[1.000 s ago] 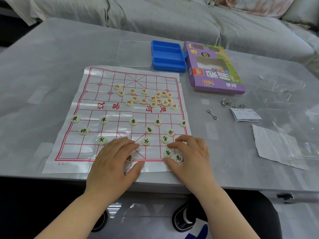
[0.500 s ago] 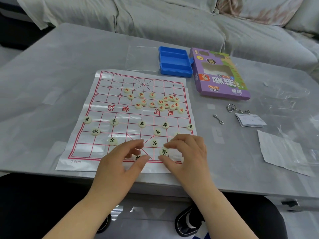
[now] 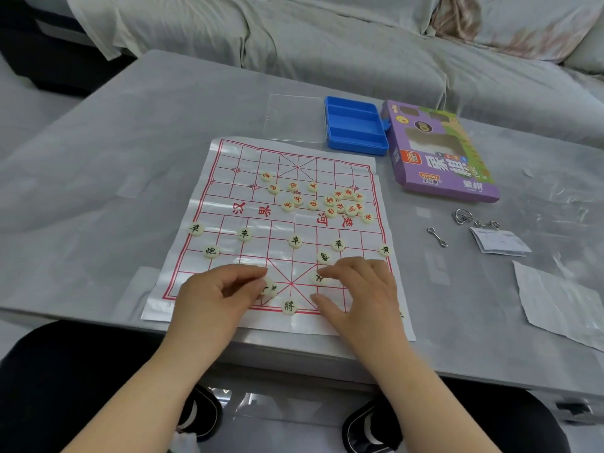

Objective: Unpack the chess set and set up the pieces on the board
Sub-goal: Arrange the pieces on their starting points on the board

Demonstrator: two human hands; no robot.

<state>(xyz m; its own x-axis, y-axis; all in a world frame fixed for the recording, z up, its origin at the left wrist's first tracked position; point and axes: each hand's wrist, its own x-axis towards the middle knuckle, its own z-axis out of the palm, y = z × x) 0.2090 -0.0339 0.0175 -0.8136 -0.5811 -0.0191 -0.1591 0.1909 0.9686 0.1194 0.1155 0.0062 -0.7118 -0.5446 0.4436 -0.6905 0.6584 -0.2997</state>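
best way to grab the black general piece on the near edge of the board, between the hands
Pinch the general piece by its round rim, thumb and forefinger on opposite sides, coming straight down from above. It is a thin flat disc lying face up on the board, with clear space around it, so there is no top to grip.

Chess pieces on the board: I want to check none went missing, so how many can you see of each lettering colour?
Red-lettered pieces: 16
Black-lettered pieces: 10, one of them half under the left hand
Total: 26 in view; the left hand and the right hand may hide more.
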